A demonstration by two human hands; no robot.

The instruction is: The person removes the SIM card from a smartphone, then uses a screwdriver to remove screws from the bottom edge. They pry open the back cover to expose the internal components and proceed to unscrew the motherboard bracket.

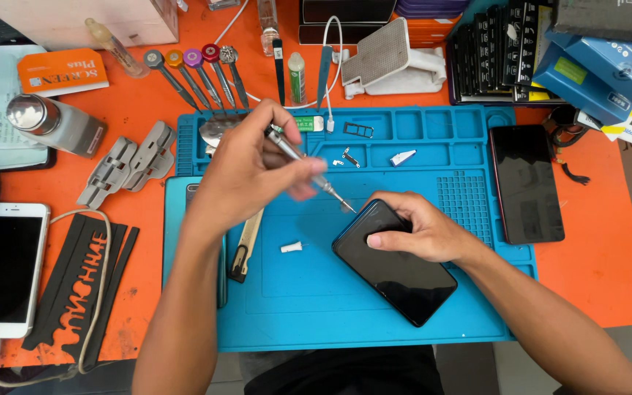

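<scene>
Holding a slim metal screwdriver [308, 167] in the left hand [250, 172], fingers curled shut round its shaft, thumb and forefinger pinching near the fine tip. Aiming that tip at the top edge of a glossy black phone [396, 263], the point right at the rim, whether touching or not being too fine to tell. Pressing down on the same phone with the right hand [422, 230], fingers half closed over its upper corner, thumb lying flat across the dark glass. Lying tilted under both hands, the phone resting on a blue rubbery work mat [308, 307] with moulded square trays along its far side. Sitting in those trays beyond the left hand: a small metal card tray [358, 130], a bent silvery bracket [350, 156], a white wedge-shaped piece [402, 157]. Resting between the two forearms, a tiny white plastic part [292, 247]; just beside the left wrist, a slim utility knife [245, 245]. Lying past the right hand on the orange table [594, 271], a second dark phone [526, 183], flat and shiny. Fanning out beyond the left hand, a row of screwdrivers with coloured round caps [195, 62]. Charging well left of the left arm, a white phone [5, 267].
</scene>
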